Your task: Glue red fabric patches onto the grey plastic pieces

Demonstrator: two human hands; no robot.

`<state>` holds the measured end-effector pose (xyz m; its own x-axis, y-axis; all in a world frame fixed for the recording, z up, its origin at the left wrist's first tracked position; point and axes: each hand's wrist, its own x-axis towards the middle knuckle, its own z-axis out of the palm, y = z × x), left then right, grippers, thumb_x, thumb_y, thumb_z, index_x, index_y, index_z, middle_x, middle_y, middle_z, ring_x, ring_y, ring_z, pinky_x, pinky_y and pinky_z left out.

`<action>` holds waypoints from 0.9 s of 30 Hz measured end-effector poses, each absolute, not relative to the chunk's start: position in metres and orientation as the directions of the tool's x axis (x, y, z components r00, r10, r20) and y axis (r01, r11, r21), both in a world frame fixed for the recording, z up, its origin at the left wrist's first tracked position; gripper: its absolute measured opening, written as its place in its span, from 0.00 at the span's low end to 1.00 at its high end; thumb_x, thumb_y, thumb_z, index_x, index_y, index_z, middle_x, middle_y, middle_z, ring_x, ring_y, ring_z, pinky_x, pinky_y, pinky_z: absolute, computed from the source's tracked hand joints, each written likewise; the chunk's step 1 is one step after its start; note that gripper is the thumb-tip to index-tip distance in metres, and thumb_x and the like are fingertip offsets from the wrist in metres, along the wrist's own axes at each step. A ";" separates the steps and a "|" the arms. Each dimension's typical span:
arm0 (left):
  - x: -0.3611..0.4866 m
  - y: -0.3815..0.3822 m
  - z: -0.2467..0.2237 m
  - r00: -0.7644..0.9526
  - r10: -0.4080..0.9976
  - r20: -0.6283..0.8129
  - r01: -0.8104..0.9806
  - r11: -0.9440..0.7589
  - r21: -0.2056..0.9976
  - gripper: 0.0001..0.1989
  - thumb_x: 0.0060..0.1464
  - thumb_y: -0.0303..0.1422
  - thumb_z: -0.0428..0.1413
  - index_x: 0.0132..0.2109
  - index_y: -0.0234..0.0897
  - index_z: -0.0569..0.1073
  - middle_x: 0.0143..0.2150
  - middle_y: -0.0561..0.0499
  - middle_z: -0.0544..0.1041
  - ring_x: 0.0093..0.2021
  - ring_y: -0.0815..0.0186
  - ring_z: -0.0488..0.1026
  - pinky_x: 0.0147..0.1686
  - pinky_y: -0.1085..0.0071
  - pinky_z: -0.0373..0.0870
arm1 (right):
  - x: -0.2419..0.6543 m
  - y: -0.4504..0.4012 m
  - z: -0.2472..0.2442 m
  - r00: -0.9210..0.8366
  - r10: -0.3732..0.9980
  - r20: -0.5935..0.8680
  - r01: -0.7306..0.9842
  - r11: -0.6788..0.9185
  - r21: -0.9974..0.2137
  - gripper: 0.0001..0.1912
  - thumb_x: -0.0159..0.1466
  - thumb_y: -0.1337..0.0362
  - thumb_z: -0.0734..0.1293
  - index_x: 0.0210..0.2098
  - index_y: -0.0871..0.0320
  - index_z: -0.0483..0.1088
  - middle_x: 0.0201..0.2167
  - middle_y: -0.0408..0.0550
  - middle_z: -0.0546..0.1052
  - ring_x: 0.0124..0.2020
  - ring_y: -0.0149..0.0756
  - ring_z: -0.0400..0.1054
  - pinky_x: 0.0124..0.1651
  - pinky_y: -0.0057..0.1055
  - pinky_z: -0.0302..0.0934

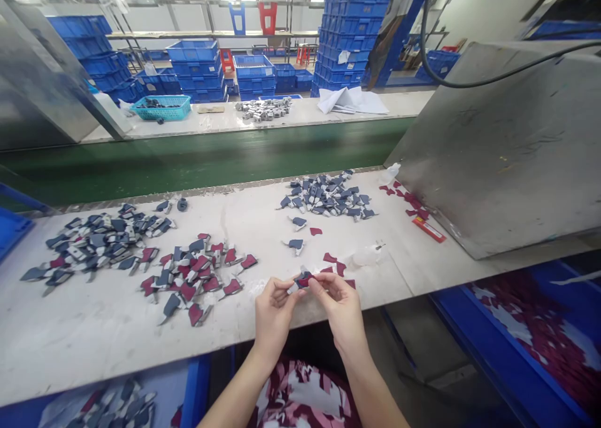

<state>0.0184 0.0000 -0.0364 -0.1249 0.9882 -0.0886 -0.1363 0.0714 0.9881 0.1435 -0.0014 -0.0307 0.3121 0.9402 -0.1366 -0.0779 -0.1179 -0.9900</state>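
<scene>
Hands together, left hand (273,315) and right hand (340,309) pinching a small navy-and-maroon piece (303,280) between fingertips, just over the workbench (263,228) edge. Risk: a slack pinch could drop it among loose maroon scraps (330,258) or nearby piles (197,278), mixing parts

Legible text: none. Red packet (429,229) on counter (79,346): pale marking along one side, apparently printing, too small to read. Blue crates (200,71): no lettering that can be made out from this view.
</scene>
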 end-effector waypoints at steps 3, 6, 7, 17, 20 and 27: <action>0.019 -0.001 -0.034 -0.133 0.987 -0.085 -0.136 0.067 0.988 0.17 0.46 0.43 0.67 0.31 0.39 0.68 0.27 0.54 0.78 0.33 0.61 0.82 0.36 0.67 0.82 | 0.140 -0.003 -0.029 0.346 0.929 -0.135 -0.063 -0.121 -0.991 0.20 0.52 0.48 0.76 0.31 0.58 0.77 0.27 0.48 0.79 0.30 0.37 0.73 0.31 0.30 0.66; 0.018 -0.001 -0.032 -0.128 0.988 -0.085 -0.131 0.068 0.989 0.18 0.46 0.43 0.67 0.31 0.39 0.68 0.29 0.53 0.79 0.34 0.60 0.83 0.38 0.66 0.82 | 0.137 -0.005 -0.026 0.376 0.921 -0.107 -0.045 -0.098 -0.994 0.19 0.51 0.48 0.76 0.30 0.58 0.78 0.27 0.48 0.79 0.30 0.37 0.72 0.32 0.31 0.66; 0.018 0.000 -0.031 -0.123 0.989 -0.085 -0.132 0.069 0.989 0.17 0.47 0.43 0.67 0.31 0.39 0.69 0.28 0.52 0.80 0.34 0.60 0.83 0.38 0.66 0.82 | 0.137 -0.005 -0.024 0.382 0.919 -0.094 -0.031 -0.088 -0.996 0.19 0.52 0.48 0.76 0.31 0.58 0.78 0.28 0.48 0.79 0.30 0.37 0.72 0.33 0.31 0.66; 0.014 -0.003 -0.018 -0.089 0.982 -0.168 -0.217 0.146 0.965 0.15 0.45 0.35 0.69 0.41 0.36 0.77 0.38 0.46 0.85 0.41 0.58 0.83 0.42 0.67 0.81 | 0.138 -0.011 -0.015 0.404 0.909 0.104 0.169 0.038 -0.985 0.14 0.58 0.52 0.73 0.31 0.56 0.80 0.27 0.46 0.76 0.28 0.34 0.66 0.32 0.30 0.63; 0.014 -0.003 -0.014 -0.087 0.978 -0.191 -0.219 0.168 0.961 0.17 0.44 0.34 0.69 0.43 0.34 0.81 0.45 0.42 0.84 0.46 0.55 0.82 0.46 0.65 0.80 | 0.135 -0.014 -0.011 0.409 0.886 0.220 0.268 0.114 -0.957 0.10 0.61 0.55 0.72 0.32 0.54 0.80 0.27 0.45 0.75 0.29 0.34 0.66 0.33 0.30 0.63; 0.014 -0.001 0.000 -0.104 0.956 -0.273 -0.297 0.232 0.926 0.15 0.40 0.34 0.71 0.37 0.34 0.83 0.37 0.44 0.86 0.42 0.54 0.83 0.46 0.66 0.81 | 0.134 -0.017 -0.011 0.390 0.814 0.430 0.450 0.238 -0.861 0.04 0.62 0.60 0.72 0.34 0.51 0.80 0.29 0.46 0.74 0.35 0.37 0.67 0.39 0.34 0.65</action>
